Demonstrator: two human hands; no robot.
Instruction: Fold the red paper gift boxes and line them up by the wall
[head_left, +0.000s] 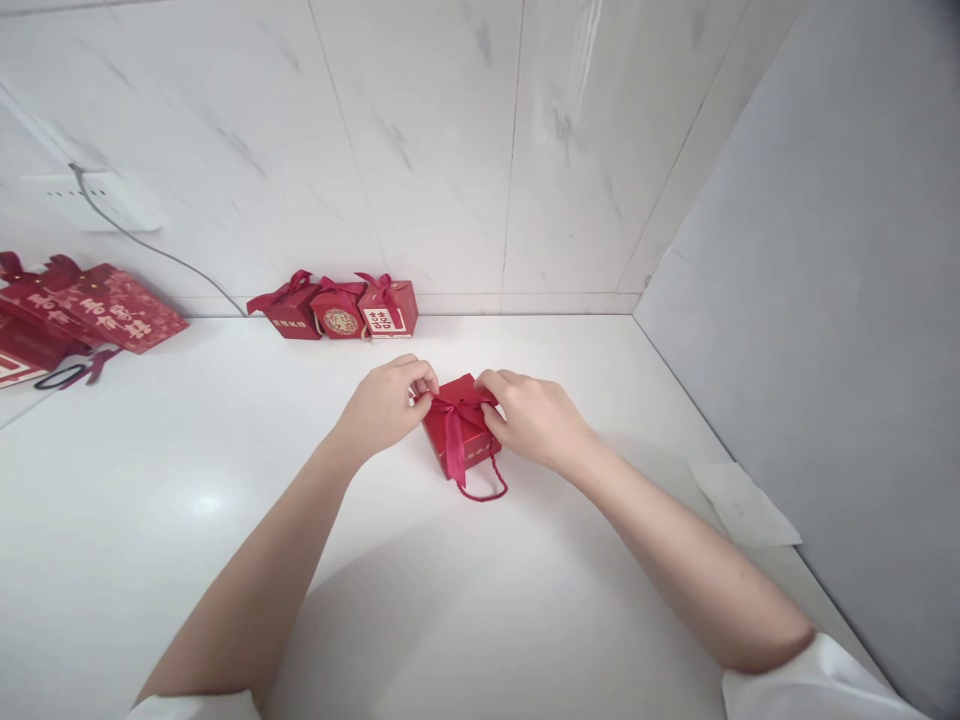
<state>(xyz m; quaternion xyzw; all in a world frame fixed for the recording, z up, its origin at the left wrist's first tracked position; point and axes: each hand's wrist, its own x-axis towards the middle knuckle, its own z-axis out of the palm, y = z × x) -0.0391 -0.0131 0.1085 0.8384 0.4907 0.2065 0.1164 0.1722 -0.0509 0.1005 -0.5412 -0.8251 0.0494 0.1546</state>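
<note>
A small red gift box [463, 438] stands on the white table [225, 500] in front of me, with a dark red ribbon [454, 432] across its top and a red cord handle [484, 490] lying at its near side. My left hand [386, 405] pinches the ribbon at the box's left top edge, fingers closed. On the right side of the box, my right hand [532, 415] pinches the other end of the ribbon. Both ribbon ends are pulled outward between the two hands.
Three tied red gift boxes [341, 308] stand in a row against the marble wall. A pile of flat red boxes [90, 315] lies at the far left beside scissors [64, 375]. A white paper sheet [742, 505] lies by the grey right wall. A cable [172, 255] runs along the wall.
</note>
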